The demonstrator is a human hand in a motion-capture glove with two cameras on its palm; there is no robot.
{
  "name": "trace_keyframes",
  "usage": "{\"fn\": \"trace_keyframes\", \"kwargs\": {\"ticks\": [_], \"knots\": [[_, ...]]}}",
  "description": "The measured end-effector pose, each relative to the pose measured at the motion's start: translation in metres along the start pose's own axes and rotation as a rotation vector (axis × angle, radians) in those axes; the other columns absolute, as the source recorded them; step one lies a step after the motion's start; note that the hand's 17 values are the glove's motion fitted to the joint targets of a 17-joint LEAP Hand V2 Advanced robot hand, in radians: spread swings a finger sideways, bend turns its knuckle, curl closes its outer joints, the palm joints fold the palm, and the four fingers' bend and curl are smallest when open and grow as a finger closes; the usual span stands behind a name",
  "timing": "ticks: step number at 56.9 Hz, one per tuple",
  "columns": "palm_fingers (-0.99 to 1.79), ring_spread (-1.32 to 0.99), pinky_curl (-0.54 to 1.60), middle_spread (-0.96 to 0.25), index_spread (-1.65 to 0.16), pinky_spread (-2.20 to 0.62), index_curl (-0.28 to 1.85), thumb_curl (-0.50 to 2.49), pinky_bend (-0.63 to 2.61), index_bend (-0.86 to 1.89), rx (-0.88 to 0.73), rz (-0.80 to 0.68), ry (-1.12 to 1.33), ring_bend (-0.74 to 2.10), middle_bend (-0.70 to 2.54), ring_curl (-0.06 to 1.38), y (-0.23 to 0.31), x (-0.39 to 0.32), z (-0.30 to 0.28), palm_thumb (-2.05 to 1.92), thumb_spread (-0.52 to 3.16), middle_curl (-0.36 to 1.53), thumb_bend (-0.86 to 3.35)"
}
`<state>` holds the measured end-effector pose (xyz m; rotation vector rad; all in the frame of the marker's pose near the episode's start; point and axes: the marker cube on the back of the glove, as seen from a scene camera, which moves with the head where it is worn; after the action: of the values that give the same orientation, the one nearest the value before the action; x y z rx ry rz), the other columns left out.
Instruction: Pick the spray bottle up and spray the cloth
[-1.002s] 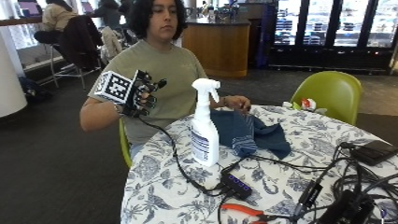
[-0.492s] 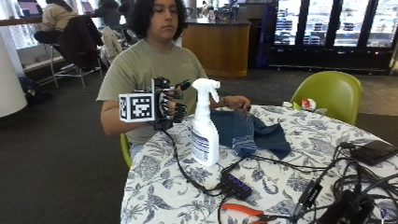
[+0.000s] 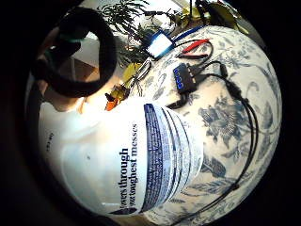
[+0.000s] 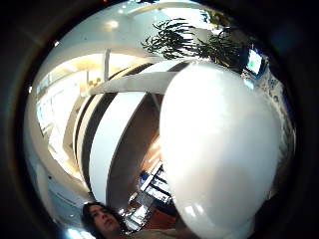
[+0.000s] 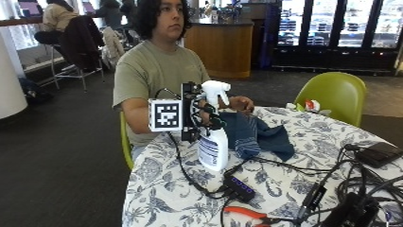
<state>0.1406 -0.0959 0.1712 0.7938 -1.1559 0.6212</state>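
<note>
Reaching from the person's own right side, the gloved right hand point(image 5: 203, 116) sits against the neck of the spray bottle point(image 5: 214, 142), just under its white trigger head. The bottle stands upright on the round, flower-patterned table point(image 5: 189, 198), near the edge closest to the person. In the outside view the black-gloved fingers point(image 5: 211, 111) curl around the neck, so the hand appears to be grasping the bottle, though the bottle's base looks to be resting on the table and not yet lifted. Both palm views are filled by the bottle's white body and printed label, which fits a palm pressed close to it.

A dark blue cloth point(image 5: 255, 135) lies crumpled on the table just behind and beside the bottle. The person's bare hand point(image 5: 241, 104) rests at the cloth's near edge.

A black hub with blue ports point(image 5: 238, 188) and its cables lie just in front of the bottle, and orange-handled pliers point(image 5: 252, 215) lie nearer the camera.

To do this step well, my judgement is that the hand should settle with a finger on the trigger before lifting, raise the bottle straight up so it clears the cables, then turn the nozzle toward the cloth. The bare hand sits close to the spray path and may want to shift aside.
</note>
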Motion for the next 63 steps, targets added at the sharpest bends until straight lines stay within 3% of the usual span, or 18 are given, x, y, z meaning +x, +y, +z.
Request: {"fn": "trace_keyframes", "kwargs": {"ticks": [14, 22, 28, 39, 54, 63], "knots": [[0.59, -0.06, 0.38, 0.07, -0.17, 0.03, 0.13, 0.43, 0.64, 0.07, -0.146, 0.199, 0.046, 0.72, 0.21, 0.38, -0.022, 0.014, 0.014, 0.84, 0.86, 0.35, -0.02], [1.18, -0.12, 0.32, -0.06, -0.22, -0.06, 0.23, 0.51, 0.41, 0.29, -0.132, 0.108, -0.019, 0.67, 0.46, 0.38, -0.010, -0.001, 0.000, 1.01, 0.77, 0.44, 0.03], [1.27, -0.13, 0.35, -0.11, -0.24, -0.11, 0.32, 0.56, 0.39, 0.33, -0.160, -0.040, -0.088, 0.66, 0.55, 0.42, 0.006, -0.030, -0.026, 1.06, 0.65, 0.50, 0.01], [1.34, -0.15, 0.38, -0.15, -0.25, -0.17, 0.40, 0.62, 0.43, 0.35, -0.472, -0.112, 0.121, 0.68, 0.61, 0.46, 0.016, -0.116, -0.047, 1.04, 0.54, 0.54, -0.02], [1.34, -0.15, 0.40, -0.16, -0.24, -0.19, 0.48, 0.70, 0.43, 0.34, -0.991, 0.173, 0.652, 0.75, 0.64, 0.48, 0.029, -0.143, -0.012, 1.03, 0.50, 0.56, -0.02], [1.34, -0.15, 0.41, -0.16, -0.24, -0.18, 0.52, 0.74, 0.43, 0.32, -1.138, 0.340, 0.869, 0.76, 0.65, 0.49, 0.047, -0.115, 0.023, 1.03, 0.49, 0.57, -0.02]]}}
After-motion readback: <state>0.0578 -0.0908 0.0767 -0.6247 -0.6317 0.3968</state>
